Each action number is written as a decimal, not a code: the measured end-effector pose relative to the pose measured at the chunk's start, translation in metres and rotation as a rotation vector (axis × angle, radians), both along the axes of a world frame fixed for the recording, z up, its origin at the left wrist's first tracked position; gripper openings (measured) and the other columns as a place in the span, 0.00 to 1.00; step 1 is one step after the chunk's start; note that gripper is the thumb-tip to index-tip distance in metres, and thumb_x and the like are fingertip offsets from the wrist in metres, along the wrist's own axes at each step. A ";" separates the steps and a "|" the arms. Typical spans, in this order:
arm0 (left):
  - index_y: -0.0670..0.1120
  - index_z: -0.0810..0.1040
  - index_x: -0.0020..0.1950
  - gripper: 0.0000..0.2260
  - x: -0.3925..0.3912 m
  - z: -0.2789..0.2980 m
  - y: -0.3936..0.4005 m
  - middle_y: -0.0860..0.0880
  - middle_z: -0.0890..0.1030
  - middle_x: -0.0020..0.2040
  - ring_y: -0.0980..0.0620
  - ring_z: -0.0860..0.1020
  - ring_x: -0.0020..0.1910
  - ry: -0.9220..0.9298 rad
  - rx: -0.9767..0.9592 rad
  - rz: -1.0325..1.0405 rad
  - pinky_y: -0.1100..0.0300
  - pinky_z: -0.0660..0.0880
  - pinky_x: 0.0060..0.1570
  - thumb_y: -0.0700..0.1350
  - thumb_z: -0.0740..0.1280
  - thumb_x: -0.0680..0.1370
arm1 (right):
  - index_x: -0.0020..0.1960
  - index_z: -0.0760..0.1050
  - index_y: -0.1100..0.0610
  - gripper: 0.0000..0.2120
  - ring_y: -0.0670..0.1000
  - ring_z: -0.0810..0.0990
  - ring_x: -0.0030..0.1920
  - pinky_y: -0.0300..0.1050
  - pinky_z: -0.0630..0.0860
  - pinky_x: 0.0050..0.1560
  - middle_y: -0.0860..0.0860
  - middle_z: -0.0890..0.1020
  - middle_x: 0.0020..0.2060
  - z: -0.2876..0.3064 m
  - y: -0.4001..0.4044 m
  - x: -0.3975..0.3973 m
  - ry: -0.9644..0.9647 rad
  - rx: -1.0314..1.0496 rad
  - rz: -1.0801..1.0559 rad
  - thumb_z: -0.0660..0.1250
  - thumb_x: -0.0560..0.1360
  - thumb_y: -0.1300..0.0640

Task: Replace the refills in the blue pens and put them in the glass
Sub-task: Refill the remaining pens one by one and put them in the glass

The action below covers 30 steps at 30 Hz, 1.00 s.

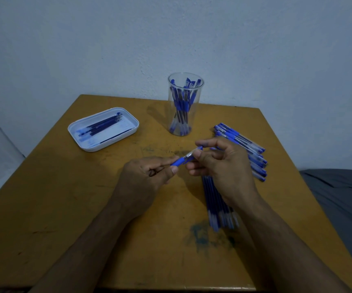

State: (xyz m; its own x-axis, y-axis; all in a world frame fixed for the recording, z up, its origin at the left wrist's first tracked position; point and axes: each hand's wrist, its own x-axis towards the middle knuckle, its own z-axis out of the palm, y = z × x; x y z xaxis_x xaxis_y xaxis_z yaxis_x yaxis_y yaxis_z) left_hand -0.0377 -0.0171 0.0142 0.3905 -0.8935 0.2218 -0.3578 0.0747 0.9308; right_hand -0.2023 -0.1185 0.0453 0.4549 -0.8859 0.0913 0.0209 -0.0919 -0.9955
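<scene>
We are holding a blue pen (183, 160) between both hands, above the middle of the desk (69, 204) and in front of the glass (185, 103). Our left hand (147, 178) is curling its fingers round the pen's blue rubber sleeve, its grip closed on the barrel. Our right hand (219, 166) is pinching the silvery tip end with thumb and forefinger, its grip narrow on that end, while the other fingers are curling loosely.

The glass is standing upright behind the held pen, near the far edge of the desk, and is carrying a cluster of blue pens (182, 102). To the right of the glass, a row of capped pens (245, 149) is lying side by side, partly hidden by our right hand. In front of the glass, under our right wrist, a bundle of refills (217, 206) is lying on the desk. To the left of the glass, a white tray (86, 142) is holding several dark refills (104, 125).
</scene>
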 end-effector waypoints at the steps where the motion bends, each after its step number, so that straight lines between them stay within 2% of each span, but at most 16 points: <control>1: 0.51 0.84 0.61 0.13 0.000 0.000 0.000 0.53 0.85 0.41 0.57 0.82 0.39 -0.021 0.004 -0.003 0.68 0.77 0.39 0.48 0.72 0.76 | 0.58 0.79 0.61 0.09 0.60 0.87 0.41 0.57 0.85 0.44 0.60 0.86 0.38 -0.001 0.001 0.001 0.006 -0.001 0.007 0.70 0.78 0.65; 7: 0.51 0.84 0.60 0.12 -0.002 0.001 0.001 0.55 0.85 0.41 0.58 0.82 0.38 -0.008 0.003 -0.001 0.70 0.75 0.37 0.43 0.73 0.77 | 0.58 0.79 0.61 0.09 0.60 0.87 0.41 0.58 0.85 0.44 0.60 0.86 0.39 -0.003 0.004 0.003 -0.005 0.003 0.000 0.70 0.78 0.65; 15: 0.50 0.84 0.59 0.11 0.002 0.000 0.001 0.60 0.83 0.36 0.62 0.77 0.29 -0.012 0.012 -0.020 0.73 0.70 0.31 0.42 0.72 0.77 | 0.57 0.78 0.61 0.08 0.59 0.87 0.40 0.57 0.85 0.45 0.60 0.86 0.38 -0.005 0.010 0.004 -0.022 0.005 -0.002 0.70 0.78 0.65; 22: 0.51 0.84 0.57 0.10 0.003 -0.001 0.000 0.57 0.83 0.33 0.63 0.75 0.26 0.056 0.014 0.002 0.73 0.69 0.29 0.41 0.72 0.77 | 0.59 0.76 0.61 0.09 0.59 0.87 0.41 0.54 0.85 0.42 0.61 0.86 0.37 -0.005 0.012 0.009 -0.037 0.041 0.027 0.69 0.79 0.64; 26: 0.51 0.85 0.56 0.09 0.001 0.001 -0.003 0.53 0.84 0.35 0.61 0.78 0.30 0.067 -0.008 0.009 0.70 0.72 0.31 0.41 0.72 0.78 | 0.60 0.76 0.59 0.12 0.60 0.88 0.41 0.53 0.84 0.39 0.62 0.86 0.38 -0.005 0.016 0.014 -0.085 0.086 0.023 0.71 0.78 0.65; 30: 0.52 0.83 0.63 0.13 0.007 0.002 -0.002 0.53 0.85 0.45 0.56 0.82 0.43 -0.004 -0.030 0.002 0.64 0.78 0.41 0.46 0.73 0.78 | 0.59 0.76 0.55 0.11 0.56 0.88 0.41 0.53 0.84 0.37 0.59 0.84 0.39 0.003 0.016 0.013 -0.064 -0.024 -0.068 0.70 0.79 0.64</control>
State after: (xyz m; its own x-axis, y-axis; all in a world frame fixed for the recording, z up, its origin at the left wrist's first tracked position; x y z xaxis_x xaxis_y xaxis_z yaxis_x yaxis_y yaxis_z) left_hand -0.0309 -0.0193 0.0164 0.3914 -0.8855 0.2504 -0.3621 0.1020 0.9265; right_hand -0.1891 -0.1024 0.0483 0.3865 -0.9116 0.1398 0.0778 -0.1188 -0.9899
